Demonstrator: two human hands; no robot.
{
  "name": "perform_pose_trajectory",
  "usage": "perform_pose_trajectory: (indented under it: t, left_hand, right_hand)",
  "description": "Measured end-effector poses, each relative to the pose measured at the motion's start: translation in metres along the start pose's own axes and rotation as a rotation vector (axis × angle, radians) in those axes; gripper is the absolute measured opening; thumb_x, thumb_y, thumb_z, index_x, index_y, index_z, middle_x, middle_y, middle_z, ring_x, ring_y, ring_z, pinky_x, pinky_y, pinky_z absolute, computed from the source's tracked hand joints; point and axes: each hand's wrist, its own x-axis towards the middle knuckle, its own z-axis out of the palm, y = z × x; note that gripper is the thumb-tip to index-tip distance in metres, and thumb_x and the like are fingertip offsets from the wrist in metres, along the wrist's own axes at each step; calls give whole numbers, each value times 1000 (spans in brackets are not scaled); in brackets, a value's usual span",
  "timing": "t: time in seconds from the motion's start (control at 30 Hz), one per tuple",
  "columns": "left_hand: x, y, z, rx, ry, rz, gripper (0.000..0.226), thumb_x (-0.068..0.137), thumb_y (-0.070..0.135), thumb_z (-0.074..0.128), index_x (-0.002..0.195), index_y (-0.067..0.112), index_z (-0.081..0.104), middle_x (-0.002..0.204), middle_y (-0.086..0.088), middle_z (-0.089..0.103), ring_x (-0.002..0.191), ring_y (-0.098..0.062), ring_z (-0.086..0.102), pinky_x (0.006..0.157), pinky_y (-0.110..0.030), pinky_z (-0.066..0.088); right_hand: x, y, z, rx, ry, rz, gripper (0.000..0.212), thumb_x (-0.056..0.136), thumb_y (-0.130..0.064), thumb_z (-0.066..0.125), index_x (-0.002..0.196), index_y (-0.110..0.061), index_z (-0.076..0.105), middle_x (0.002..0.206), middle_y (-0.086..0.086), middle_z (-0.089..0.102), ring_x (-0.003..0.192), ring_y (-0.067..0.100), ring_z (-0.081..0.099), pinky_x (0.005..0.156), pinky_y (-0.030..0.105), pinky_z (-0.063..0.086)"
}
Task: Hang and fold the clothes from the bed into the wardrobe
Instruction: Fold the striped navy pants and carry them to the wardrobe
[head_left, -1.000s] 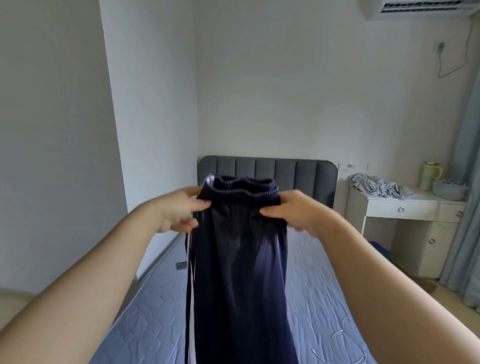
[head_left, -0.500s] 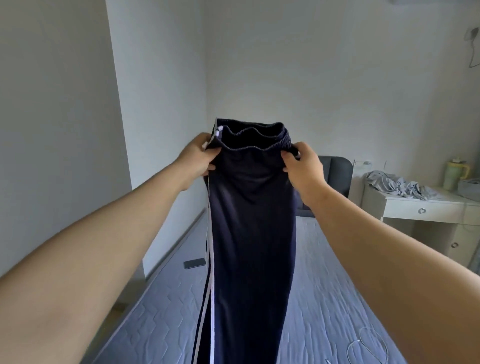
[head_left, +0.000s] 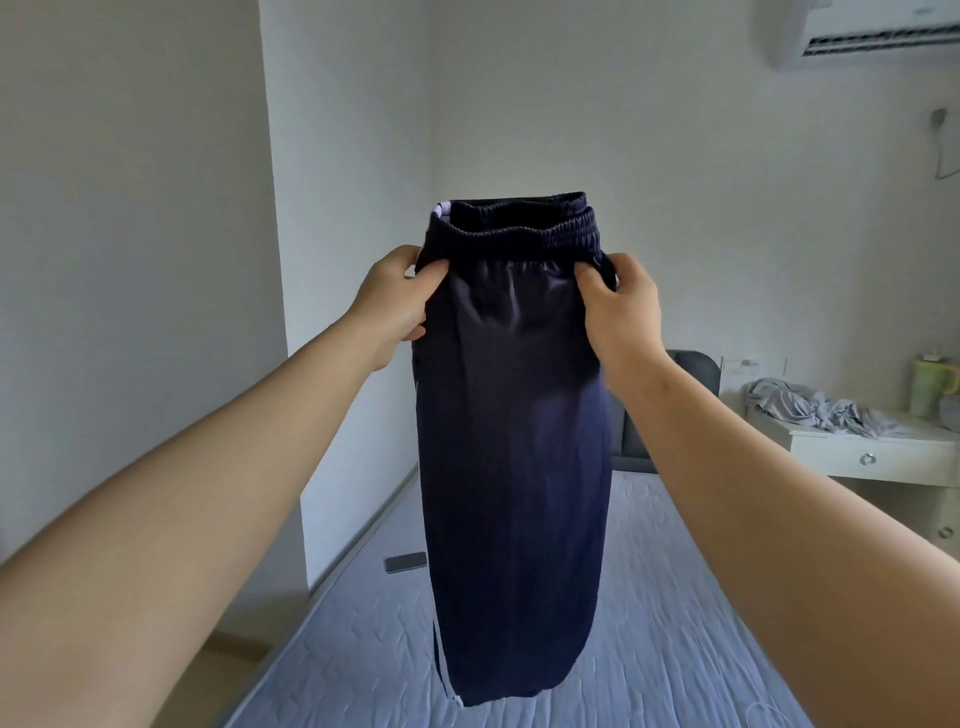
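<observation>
Pinching the waistband's left corner, the left hand (head_left: 400, 293) and, at the right corner, the right hand (head_left: 621, 306) have raised the glossy navy white-striped trousers (head_left: 514, 441) higher above the quilted blue bed (head_left: 675, 597); the hem now hangs clear, probably ready for folding.

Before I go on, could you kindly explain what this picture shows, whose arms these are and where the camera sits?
No machine here: a person wears a wide-angle camera on the head, so the view looks forward and down along their own bare arms. The left hand and right hand each pinch a dark blue garment just below its elastic waistband and hold it up, so it hangs over the bed. On the bed's quilted cover lies a dark phone near the wall-side edge. To the right stands a white desk with crumpled grey clothes and a green jug on it.
</observation>
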Motion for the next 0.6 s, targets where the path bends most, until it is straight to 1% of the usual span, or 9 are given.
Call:
perform_pose_trajectory:
  t: [0.07,0.17,0.27,0.37,0.43,0.47,0.5,0.57,0.6]
  left_hand:
    - [-6,11,-5,-21,12,15,16,95,31,48,80,24,50,63,5,36,48,-10,31,52,-22,32]
    - [-9,26,-12,-78,20,-11,29,92,27,55,66,21,43,59,5,36,35,-5,27,40,-16,23]
    - [-10,35,-14,-131,10,-87,33,89,25,60,63,20,40,59,3,33,30,-5,21,34,-12,16]
    - [-12,31,-12,-78,-27,-172,33,89,26,59,63,20,39,59,3,30,30,-5,19,35,-12,13]
    - [-15,21,-7,1,-64,-239,26,92,28,56,70,19,45,63,3,36,37,-5,27,33,-12,20]
    - [-17,14,-5,42,-86,-280,18,93,30,54,80,19,49,69,4,41,43,-6,36,33,-11,28]
    - [-20,7,-2,71,-113,-323,13,95,31,51,92,18,51,77,4,45,51,-7,45,34,-11,37]
    - [-25,-15,4,60,-190,-423,18,98,29,46,111,16,48,96,3,51,63,-13,60,42,-17,51]
    - [-26,-27,8,38,-233,-462,23,99,28,44,118,16,45,110,-1,52,68,-19,65,49,-24,55]
  right_hand:
    - [-2,-11,-7,33,7,-1,21,92,-25,51,71,-24,48,68,-10,50,63,6,44,58,23,36]
    - [0,-27,-17,62,-1,21,21,88,-22,55,68,-19,48,65,-6,49,65,12,44,63,27,36]
    - [4,-36,-25,57,-12,48,10,81,-20,58,76,-15,51,70,3,48,69,16,43,63,30,35]
    - [6,-32,-27,9,-37,105,7,78,-19,59,77,-15,54,70,5,48,69,17,43,63,31,34]
    - [5,-20,-26,-44,-70,172,12,79,-18,60,80,-6,60,74,7,53,71,19,47,63,31,37]
    - [3,-11,-24,-72,-93,211,17,80,-18,61,84,-2,61,77,8,55,72,19,49,64,32,38]
    - [0,-3,-22,-99,-119,249,17,81,-18,60,85,-1,61,78,9,56,73,20,50,63,31,38]
    - [-7,19,-16,-170,-183,325,12,84,-17,59,75,-9,56,76,9,54,67,20,50,58,27,37]
    - [-11,30,-13,-193,-205,363,17,87,-16,56,71,-12,51,73,8,52,58,20,50,52,24,38]
